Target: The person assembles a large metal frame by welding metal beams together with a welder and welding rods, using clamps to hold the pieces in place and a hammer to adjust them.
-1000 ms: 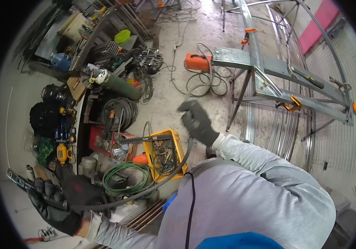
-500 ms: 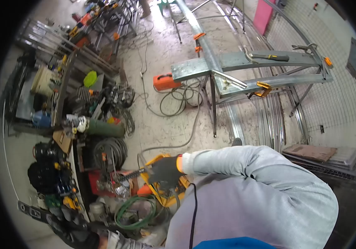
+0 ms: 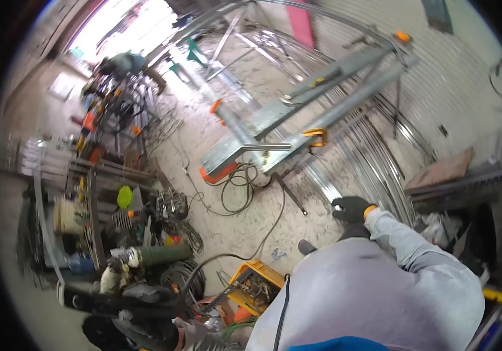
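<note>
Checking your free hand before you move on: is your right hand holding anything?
No, the gloved right hand is out over the floor with nothing in its grasp.

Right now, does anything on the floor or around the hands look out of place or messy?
Cables lie in loose loops across the floor under the metal frame, near the orange machine. The yellow crate is crammed with jumbled metal parts. The left hand is blurred at a dark tool; the right hand holds nothing visible.
</note>
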{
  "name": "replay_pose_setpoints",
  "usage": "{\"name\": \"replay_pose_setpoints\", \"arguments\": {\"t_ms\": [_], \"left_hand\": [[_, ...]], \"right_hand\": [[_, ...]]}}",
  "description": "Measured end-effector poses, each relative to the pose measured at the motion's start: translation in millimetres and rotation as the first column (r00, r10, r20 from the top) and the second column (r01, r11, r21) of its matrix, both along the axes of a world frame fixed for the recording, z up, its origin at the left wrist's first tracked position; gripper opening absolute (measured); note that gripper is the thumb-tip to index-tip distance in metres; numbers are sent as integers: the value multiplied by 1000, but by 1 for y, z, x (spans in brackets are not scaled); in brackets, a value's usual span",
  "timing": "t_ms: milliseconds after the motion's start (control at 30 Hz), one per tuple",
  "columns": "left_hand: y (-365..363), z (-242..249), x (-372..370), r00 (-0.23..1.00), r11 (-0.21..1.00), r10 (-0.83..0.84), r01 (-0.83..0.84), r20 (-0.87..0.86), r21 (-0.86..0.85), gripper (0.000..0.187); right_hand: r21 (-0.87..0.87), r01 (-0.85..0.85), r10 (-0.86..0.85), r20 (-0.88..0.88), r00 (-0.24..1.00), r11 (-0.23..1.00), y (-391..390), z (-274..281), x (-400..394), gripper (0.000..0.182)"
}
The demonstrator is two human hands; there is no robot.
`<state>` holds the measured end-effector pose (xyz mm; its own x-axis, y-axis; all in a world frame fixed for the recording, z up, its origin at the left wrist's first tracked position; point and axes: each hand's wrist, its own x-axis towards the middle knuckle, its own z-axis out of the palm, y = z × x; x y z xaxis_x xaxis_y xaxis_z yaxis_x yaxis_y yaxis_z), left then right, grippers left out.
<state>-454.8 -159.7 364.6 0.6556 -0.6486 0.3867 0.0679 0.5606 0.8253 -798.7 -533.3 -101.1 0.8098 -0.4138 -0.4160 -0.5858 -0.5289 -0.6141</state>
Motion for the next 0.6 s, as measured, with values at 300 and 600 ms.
{"name": "replay_pose_setpoints", "arguments": {"t_ms": [300,600], "left_hand": [[-281,4,-105,741,693,-661,664,-118,281,52],[-421,12,-201,450,410,-888,869,-96,277,56]], "right_hand": [[197,321,-372,344,862,926,-25,15,-116,53],[186,426,-463,274,843,885,-101,53,-205,56]]}}
